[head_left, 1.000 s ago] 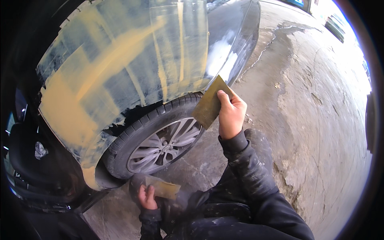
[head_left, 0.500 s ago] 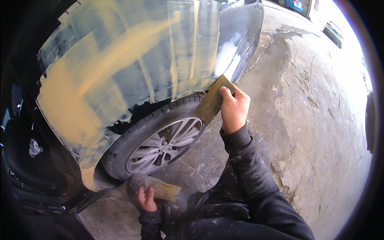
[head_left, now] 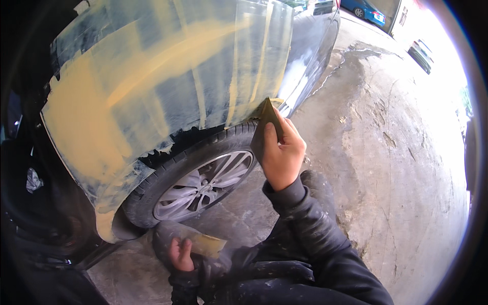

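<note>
My right hand [head_left: 285,152] pinches a thin, flat olive-brown putty spreader [head_left: 264,127] between thumb and fingers. The spreader stands tilted, its upper corner at the lower edge of the car panel [head_left: 147,86], close above the tyre; whether it touches cannot be told. Streaks of yellow filler cover much of this grey panel. Low in front of me, my left hand [head_left: 181,255] holds a second flat putty spreader [head_left: 207,245], smeared with yellowish putty, with the thumb on top. It is near my knee.
Beneath the panel sits the wheel [head_left: 204,189] with silver spokes, under a ragged arch edge. A dark door opening [head_left: 30,203] lies at the left. Cracked concrete floor [head_left: 386,178] spreads to the right. A blue car [head_left: 365,11] and another car [head_left: 421,56] stand far off.
My right hand has shifted left and slightly down, and its spreader has turned more edge-on. The view has moved a little; my left hand keeps its spreader near my knee.
</note>
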Motion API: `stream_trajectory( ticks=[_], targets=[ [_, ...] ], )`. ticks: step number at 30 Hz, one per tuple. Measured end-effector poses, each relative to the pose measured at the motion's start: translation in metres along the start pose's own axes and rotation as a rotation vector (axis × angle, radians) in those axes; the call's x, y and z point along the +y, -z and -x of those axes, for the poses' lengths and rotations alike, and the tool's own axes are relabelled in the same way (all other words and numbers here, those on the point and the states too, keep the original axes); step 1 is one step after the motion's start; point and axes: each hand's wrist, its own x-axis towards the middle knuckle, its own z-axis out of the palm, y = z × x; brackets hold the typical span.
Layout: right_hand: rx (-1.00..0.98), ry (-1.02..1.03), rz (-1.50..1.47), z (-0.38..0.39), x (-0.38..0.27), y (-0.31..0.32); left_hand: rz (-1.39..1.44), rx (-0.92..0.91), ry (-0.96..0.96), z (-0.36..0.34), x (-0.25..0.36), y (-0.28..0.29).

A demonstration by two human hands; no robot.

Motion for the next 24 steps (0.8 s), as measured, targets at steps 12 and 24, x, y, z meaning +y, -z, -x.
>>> stream_trajectory(
  ticks=[12,24],
  targets=[
    [0.47,-0.869,-0.899,-0.024,0.083,0.061,0.03,0.039,0.007,-0.002,0.017,-0.021],
    [0.198,0.587,0.132,-0.174,0.027,0.047,0.134,0.122,0.099,-0.009,0.013,-0.019]
  ],
)
